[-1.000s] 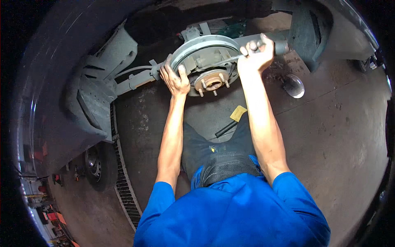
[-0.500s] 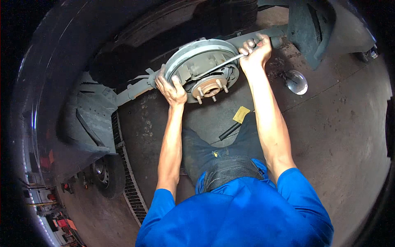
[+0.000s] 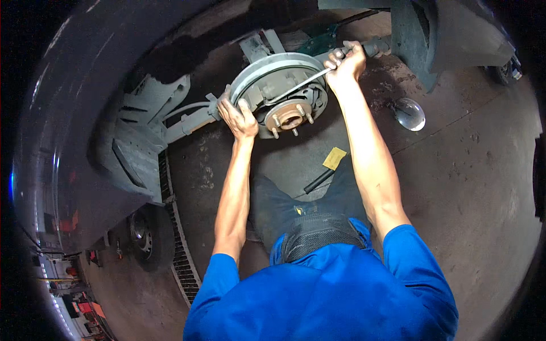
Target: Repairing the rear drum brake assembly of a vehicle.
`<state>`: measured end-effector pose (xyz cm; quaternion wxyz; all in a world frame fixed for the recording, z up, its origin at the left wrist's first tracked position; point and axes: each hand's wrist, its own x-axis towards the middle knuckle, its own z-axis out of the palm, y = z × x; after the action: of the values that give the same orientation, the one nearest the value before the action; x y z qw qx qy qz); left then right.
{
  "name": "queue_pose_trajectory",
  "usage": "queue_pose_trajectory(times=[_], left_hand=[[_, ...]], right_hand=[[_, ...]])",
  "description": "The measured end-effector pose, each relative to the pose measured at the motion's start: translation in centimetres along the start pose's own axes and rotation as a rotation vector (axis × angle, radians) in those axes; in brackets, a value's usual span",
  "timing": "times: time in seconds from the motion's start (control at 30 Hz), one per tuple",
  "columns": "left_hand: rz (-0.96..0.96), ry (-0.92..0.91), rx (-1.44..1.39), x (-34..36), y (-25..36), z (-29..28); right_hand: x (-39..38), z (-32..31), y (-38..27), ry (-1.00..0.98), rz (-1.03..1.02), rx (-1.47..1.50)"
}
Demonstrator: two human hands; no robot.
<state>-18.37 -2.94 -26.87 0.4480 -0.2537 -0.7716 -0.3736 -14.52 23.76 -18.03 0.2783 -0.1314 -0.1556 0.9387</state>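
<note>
A drum brake assembly (image 3: 274,63) hangs in front of me, with curved shoes and a rusty wheel hub (image 3: 289,115) with several studs. My left hand (image 3: 239,118) grips its left edge, the thumb in front and the fingers partly hidden round the rim. My right hand (image 3: 347,61) is closed around one end of a long thin metal bar (image 3: 303,85), at the upper right of the brake. The bar slants down to the left across the brake face, its far end reaching in just above the hub. Whether its end has a handle is hidden by my fist.
On the floor lie a shiny round metal dish (image 3: 409,114), and a black-handled tool (image 3: 319,181) beside a yellow piece (image 3: 334,158). A slotted drain grate (image 3: 181,250) runs along the left, near a wheel (image 3: 149,237). The dark car body (image 3: 85,159) arches over the left.
The view has shifted slightly, showing more beneath the car body. My right hand and the bar sit slightly further up and left in view. Both hands keep their holds.
</note>
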Motion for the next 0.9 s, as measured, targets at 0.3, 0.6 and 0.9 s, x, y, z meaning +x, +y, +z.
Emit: queue_pose_trajectory(times=[0.3, 0.6, 0.9], left_hand=[[-0.109, -0.269, -0.24, 0.5, -1.5, -2.4], [-0.277, -0.38, -0.169, 0.3, 0.5, -2.2], [-0.17, -0.327, -0.088, 0.9, -0.4, -3.6]], right_hand=[[-2.3, -6.2, -1.3, 0.052, -0.163, 0.247], [-3.4, -40.6, -10.9, 0.675, -0.014, -0.126], [-6.6, -51.4, -7.1, 0.729, 0.002, -0.397]])
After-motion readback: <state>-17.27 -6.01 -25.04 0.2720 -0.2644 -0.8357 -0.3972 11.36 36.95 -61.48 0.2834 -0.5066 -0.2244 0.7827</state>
